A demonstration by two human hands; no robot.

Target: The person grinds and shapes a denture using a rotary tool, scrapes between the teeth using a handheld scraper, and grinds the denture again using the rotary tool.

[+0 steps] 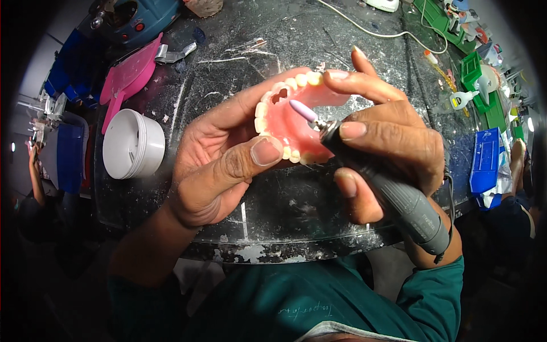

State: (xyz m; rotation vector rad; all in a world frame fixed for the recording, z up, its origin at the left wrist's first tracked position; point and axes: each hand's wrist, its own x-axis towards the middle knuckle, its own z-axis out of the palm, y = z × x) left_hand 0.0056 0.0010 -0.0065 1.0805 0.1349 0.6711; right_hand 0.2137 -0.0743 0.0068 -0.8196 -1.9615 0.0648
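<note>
My left hand (222, 165) grips a pink denture (296, 131) with a curved row of cream teeth, its thumb pressed on the near-left teeth. A ragged dark hole shows in the pink part near the far-left teeth. In my right hand (393, 137) is a black rotary handpiece (393, 194), held like a pen. Its pale purple grinding bit (302, 110) points up and left over the hollow of the denture; whether it touches the pink surface I cannot tell. Two fingertips of the right hand rest at the denture's far right edge.
A white round tub (134, 145) and a pink dustpan (131, 71) stand on the left of the scuffed black table (285, 205). Green trays (484, 85) and a blue tray (485, 157) line the right. A white cable (376, 31) crosses the back. Other people's arms appear at both sides.
</note>
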